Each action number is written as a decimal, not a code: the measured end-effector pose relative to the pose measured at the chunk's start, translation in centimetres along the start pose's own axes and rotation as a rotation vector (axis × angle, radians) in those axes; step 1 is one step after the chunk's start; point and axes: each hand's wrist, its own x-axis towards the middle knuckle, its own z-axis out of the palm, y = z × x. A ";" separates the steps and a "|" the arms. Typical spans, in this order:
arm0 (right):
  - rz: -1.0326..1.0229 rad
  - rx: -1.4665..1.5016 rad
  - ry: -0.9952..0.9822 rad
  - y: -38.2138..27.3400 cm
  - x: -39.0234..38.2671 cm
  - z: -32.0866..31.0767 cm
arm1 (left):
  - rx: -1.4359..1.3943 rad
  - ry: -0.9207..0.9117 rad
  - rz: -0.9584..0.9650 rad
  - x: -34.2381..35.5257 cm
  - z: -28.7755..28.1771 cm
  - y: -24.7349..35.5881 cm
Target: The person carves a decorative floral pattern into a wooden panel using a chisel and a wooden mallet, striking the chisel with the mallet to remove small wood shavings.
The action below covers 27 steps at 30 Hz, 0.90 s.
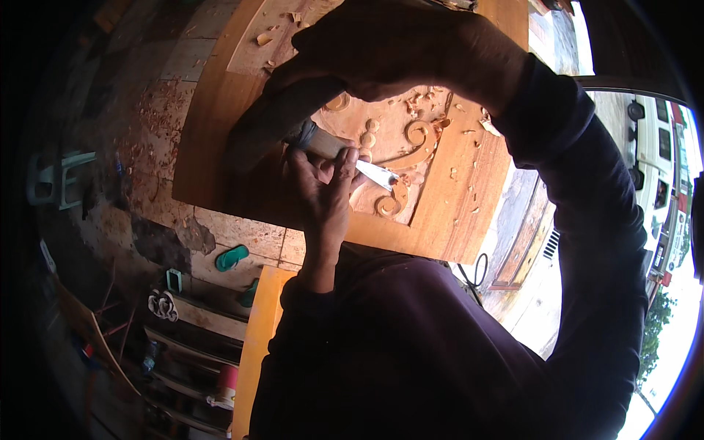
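Note:
My left hand (pixel 323 194) is closed round a chisel (pixel 327 144), its fingers where the short wooden handle meets the bright blade (pixel 378 175). The blade tip rests at a carved scroll (pixel 396 202) on a framed wooden panel (pixel 462 194). My right hand (pixel 389 51) is bent over the far side, closed on a dark, rounded, club-like mallet (pixel 282 110). That mallet lies against or very close to the butt of the chisel handle; contact is hard to tell. Shadow hides most of the right fingers.
Curled wood shavings (pixel 423 105) lie on the panel. More chips (pixel 158 117) cover the tiled floor at left. A green slipper (pixel 232 257) is beside a slatted rack (pixel 205 319) at lower left. A pale plastic stool (pixel 70 180) is far left; a white vehicle (pixel 656 154) stands outside at right.

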 end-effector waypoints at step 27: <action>0.599 0.379 0.139 2.3 -4.5 -0.4 | 0.093 -0.203 -0.129 2.6 1.2 1.3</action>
